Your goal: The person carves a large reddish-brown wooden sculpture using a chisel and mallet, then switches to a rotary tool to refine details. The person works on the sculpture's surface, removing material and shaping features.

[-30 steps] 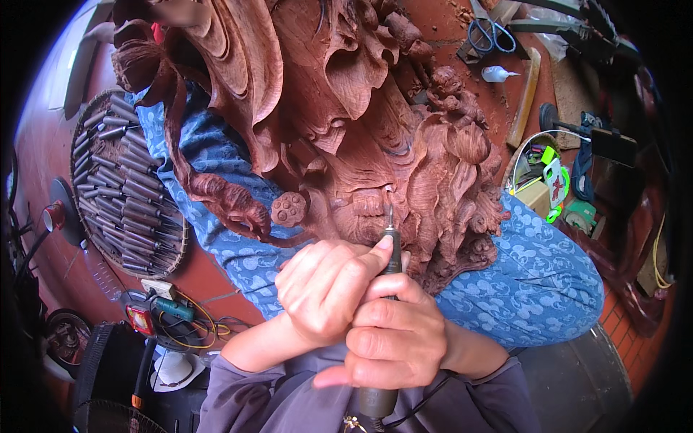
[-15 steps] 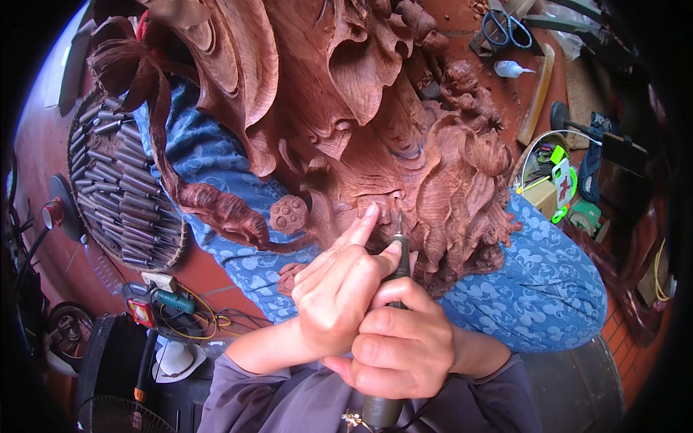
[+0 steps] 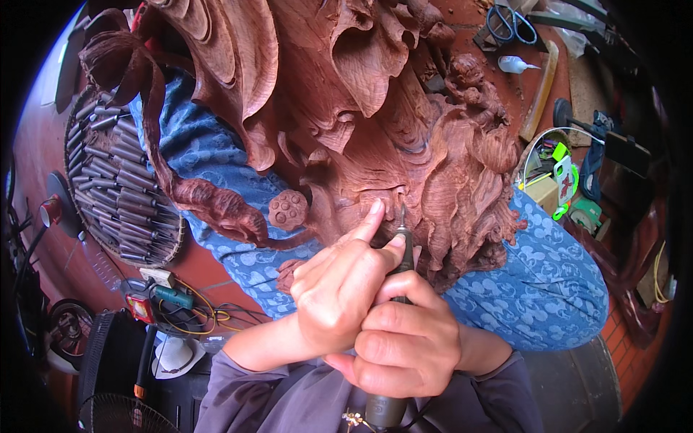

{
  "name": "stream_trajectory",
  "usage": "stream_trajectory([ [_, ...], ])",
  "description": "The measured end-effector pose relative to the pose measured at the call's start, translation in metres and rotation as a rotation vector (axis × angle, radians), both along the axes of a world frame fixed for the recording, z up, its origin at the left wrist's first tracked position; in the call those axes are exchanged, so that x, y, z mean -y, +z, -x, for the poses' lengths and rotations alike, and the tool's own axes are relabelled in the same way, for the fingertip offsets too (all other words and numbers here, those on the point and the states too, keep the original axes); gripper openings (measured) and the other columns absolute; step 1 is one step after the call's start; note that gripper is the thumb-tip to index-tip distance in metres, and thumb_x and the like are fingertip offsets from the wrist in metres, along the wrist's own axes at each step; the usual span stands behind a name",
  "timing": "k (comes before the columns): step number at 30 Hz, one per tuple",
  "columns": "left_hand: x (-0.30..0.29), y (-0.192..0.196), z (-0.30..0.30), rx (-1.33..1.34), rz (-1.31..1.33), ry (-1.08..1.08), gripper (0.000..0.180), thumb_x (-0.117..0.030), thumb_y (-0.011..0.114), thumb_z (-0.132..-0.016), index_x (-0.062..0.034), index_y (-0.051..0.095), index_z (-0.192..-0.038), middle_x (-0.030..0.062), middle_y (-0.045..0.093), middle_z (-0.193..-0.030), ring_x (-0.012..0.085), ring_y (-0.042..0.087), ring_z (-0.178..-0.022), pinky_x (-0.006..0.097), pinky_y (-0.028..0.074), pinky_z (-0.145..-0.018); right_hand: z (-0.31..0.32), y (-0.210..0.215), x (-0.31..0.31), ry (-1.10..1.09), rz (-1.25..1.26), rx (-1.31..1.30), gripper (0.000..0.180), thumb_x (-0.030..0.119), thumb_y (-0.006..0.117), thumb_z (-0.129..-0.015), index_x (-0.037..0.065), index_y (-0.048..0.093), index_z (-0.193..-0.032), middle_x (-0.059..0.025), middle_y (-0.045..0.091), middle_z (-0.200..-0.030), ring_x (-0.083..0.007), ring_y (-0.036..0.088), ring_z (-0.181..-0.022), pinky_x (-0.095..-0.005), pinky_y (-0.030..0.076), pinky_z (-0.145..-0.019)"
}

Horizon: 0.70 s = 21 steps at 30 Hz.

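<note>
A large reddish-brown wood carving [image 3: 375, 164], full of folds and curls, lies across my lap. My right hand [image 3: 406, 345] wraps around the dark body of a corded electric carving tool [image 3: 385, 410]. The tool's thin metal bit points away from me and meets the carving, or nearly so. My left hand [image 3: 333, 287] steadies the front of the tool, its thumb on the nose and its index finger stretched onto the wood beside the bit. A round carved seed pod [image 3: 288, 209] sticks out left of my left hand.
On the left a round basket [image 3: 179, 245] holds many dark-handled chisels [image 3: 133, 198]. Blue scissors [image 3: 511, 25], a small white bottle [image 3: 514, 65] and a basket of tools with a green tape measure [image 3: 585, 215] lie to the right. Cables and a fan [image 3: 119, 415] are at lower left.
The view has shifted slightly. Both hands keep the same grip on the carving tool, and its bit stays at nearly the same spot on the wood.
</note>
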State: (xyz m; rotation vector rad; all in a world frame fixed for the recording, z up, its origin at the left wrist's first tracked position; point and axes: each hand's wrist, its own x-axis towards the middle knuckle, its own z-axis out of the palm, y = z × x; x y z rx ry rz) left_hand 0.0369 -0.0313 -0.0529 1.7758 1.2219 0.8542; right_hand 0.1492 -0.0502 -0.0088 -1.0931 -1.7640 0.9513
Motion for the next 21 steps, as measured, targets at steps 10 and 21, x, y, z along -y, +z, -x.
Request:
stream_trajectory([
  [10, -0.006, 0.001, 0.0, 0.015, 0.009, 0.003, 0.011, -0.006, 0.07, -0.074, 0.0007, 0.065, -0.081, 0.0191, 0.066, -0.078, 0.0271, 0.071, -0.078, 0.03, 0.054, -0.058, 0.003, -0.003, -0.003, -0.03, 0.002, -0.008, 0.026, 0.004, 0.078, -0.057, 0.009, 0.053, -0.061, 0.0021, 0.046, -0.059, -0.0149, 0.049, -0.057, -0.0319, 0.041, -0.058],
  [21, -0.013, 0.001, 0.002, 0.021, 0.019, 0.003, 0.013, -0.01, 0.071, -0.078, 0.0008, 0.065, -0.078, 0.0138, 0.063, -0.069, 0.0267, 0.072, -0.078, 0.031, 0.055, -0.06, 0.005, -0.005, -0.007, -0.036, 0.002, -0.002, 0.024, 0.006, 0.078, -0.055, 0.008, 0.055, -0.062, 0.0015, 0.048, -0.061, -0.0154, 0.05, -0.058, -0.0323, 0.041, -0.059],
])
